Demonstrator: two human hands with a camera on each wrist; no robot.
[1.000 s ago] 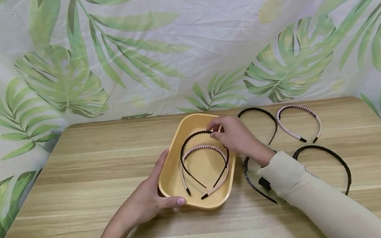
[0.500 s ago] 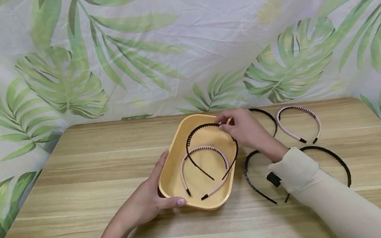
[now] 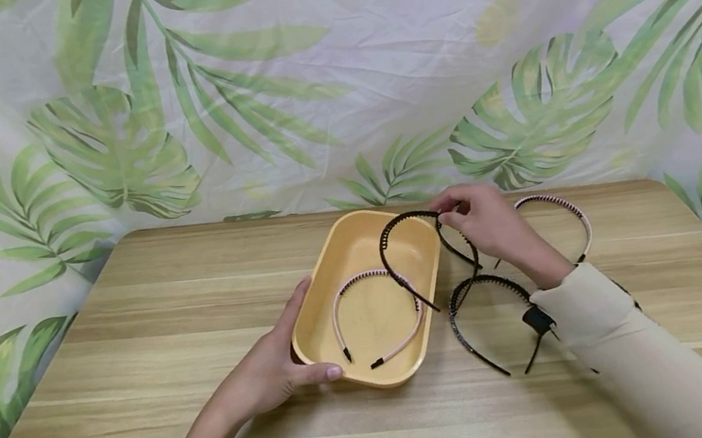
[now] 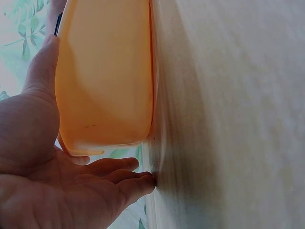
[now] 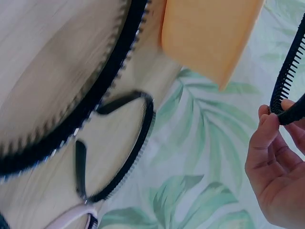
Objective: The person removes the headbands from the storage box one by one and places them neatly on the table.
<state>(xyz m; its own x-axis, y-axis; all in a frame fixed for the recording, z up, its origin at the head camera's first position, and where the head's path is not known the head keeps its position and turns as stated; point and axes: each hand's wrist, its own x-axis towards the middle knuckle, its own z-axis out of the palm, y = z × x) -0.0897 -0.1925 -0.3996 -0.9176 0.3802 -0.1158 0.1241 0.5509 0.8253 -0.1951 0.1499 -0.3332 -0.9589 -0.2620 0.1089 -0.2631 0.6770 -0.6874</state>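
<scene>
My left hand (image 3: 259,379) grips the near left corner of a yellow plastic box (image 3: 377,322), thumb at its front edge and fingers along the left side. Inside the box lies a pink headband (image 3: 336,321) with black tips. My right hand (image 3: 489,220) pinches the top of a black toothed headband (image 3: 385,244), raised over the box's right rim, its ends hanging down. In the right wrist view, thumb and fingertips hold that headband (image 5: 286,71). The left wrist view has my left palm (image 4: 62,200) beside the box's outer wall (image 4: 105,71).
Right of the box, a black headband with a glittery side (image 3: 457,332) lies on the wooden table (image 3: 167,317). A pink headband (image 3: 585,220) lies farther back. Other black headbands are partly hidden by my right hand and sleeve. A leaf-print cloth (image 3: 278,108) hangs behind.
My right hand has lifted the black headband from inside the box and carried it rightward over the rim. The left hand and the box have stayed put.
</scene>
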